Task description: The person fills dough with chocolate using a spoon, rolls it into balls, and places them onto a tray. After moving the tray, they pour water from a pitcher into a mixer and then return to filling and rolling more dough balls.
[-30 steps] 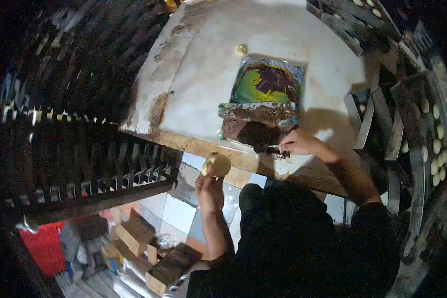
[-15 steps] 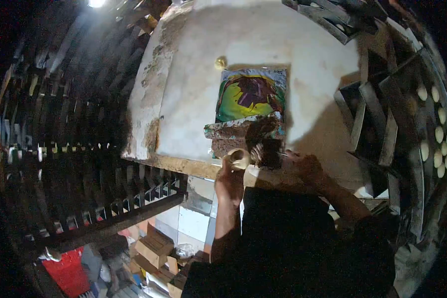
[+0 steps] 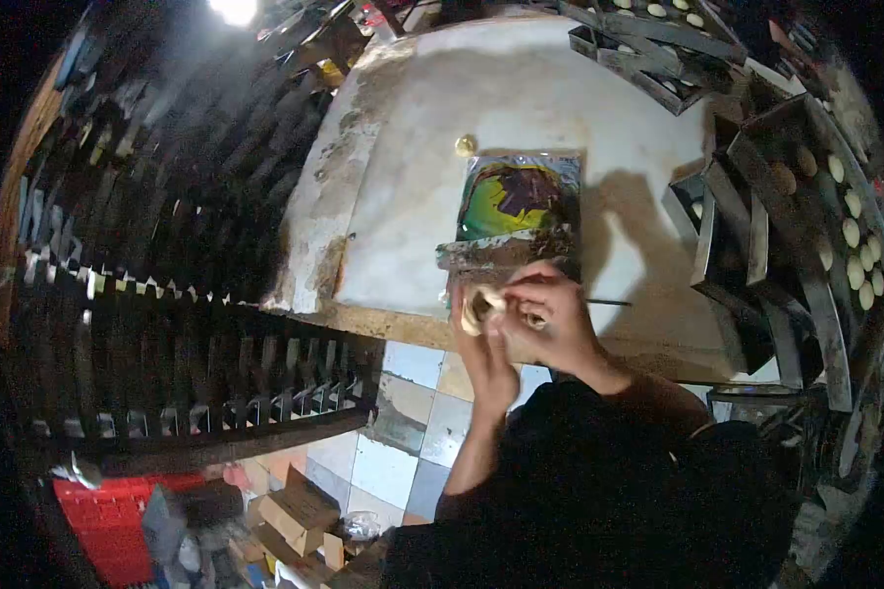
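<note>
My left hand (image 3: 483, 358) cups a piece of dough (image 3: 469, 319) with a dark hollow at its middle, held over the table's front edge. The fingers of my right hand (image 3: 560, 312) are bent in and pinch the dough's rim from the right. Just beyond both hands lies an open plastic packet (image 3: 481, 211), printed green, yellow and purple, with brown paste (image 3: 501, 257) on its folded near part. A thin dark stick or handle (image 3: 611, 302) pokes out to the right of my right hand; its other end is hidden. A small dough ball (image 3: 465, 145) rests at the packet's far left corner.
Metal trays (image 3: 756, 240) line the table's right side, several pale dough pieces (image 3: 852, 233) in them. More trays (image 3: 648, 49) stand at the far right. Left are dark slatted racks (image 3: 196, 388). Cardboard boxes (image 3: 300, 510) and a red crate (image 3: 103, 530) sit below.
My right hand has left the dark tool at the brown paste and moved left onto the dough. The left hand still holds the dough. The whole view has shifted slightly.
</note>
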{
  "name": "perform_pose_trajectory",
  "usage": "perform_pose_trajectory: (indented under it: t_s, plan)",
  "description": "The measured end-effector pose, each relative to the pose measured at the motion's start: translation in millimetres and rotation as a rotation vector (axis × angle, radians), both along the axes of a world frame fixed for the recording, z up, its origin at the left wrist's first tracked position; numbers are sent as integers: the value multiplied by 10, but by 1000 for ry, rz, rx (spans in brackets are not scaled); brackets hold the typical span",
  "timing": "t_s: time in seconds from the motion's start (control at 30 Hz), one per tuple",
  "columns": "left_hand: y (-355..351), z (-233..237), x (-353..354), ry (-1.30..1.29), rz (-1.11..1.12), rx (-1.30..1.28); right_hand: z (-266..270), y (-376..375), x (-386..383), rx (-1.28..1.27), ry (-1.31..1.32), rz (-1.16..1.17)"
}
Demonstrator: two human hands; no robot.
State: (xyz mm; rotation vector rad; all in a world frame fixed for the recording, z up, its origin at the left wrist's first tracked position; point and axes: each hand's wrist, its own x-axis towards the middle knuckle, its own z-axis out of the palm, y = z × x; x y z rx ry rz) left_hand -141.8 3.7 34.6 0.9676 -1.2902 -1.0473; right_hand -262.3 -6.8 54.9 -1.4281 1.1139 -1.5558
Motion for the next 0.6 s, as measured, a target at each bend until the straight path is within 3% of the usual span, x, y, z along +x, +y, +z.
perform_pose_trajectory:
  t_s: [0.03, 0.07, 0.17, 0.2, 0.23, 0.3, 0.33, 0.43, 0.5, 0.6]
  plan:
    - [93, 23, 47, -392, 105, -221, 319, 116, 99, -81, 263, -12]
    - [228, 136, 125, -237, -53, -175, 456, 224, 214, -111, 313, -9]
    - [529, 364, 473, -322, 37, -189, 653, 471, 531, -353, 428, -88]
    - [691, 555, 550, -180, 62, -146, 698, 556, 610, -447, 435, -105]
    - [828, 709, 600, 195, 43, -74, 752, 661, 688, -540, 440, -122]
    - [1042, 592, 932, 563, -118, -66, 879, 904, 786, -614, 450, 38]
    - [1186, 528, 1106, 488, -106, -46, 943, 1037, 850, -513, 447, 77]
    - [1418, 321, 1314, 269, 28, -320, 983, 1318, 964, -141, 328, 172]
    - [1628, 283, 1344, 146, 129, -365, 943, 1471, 969, 237, 188, 412]
    - [1844, 313, 1351, -147, 279, -427, 842, 1686, 1060, -49, 284, 376]
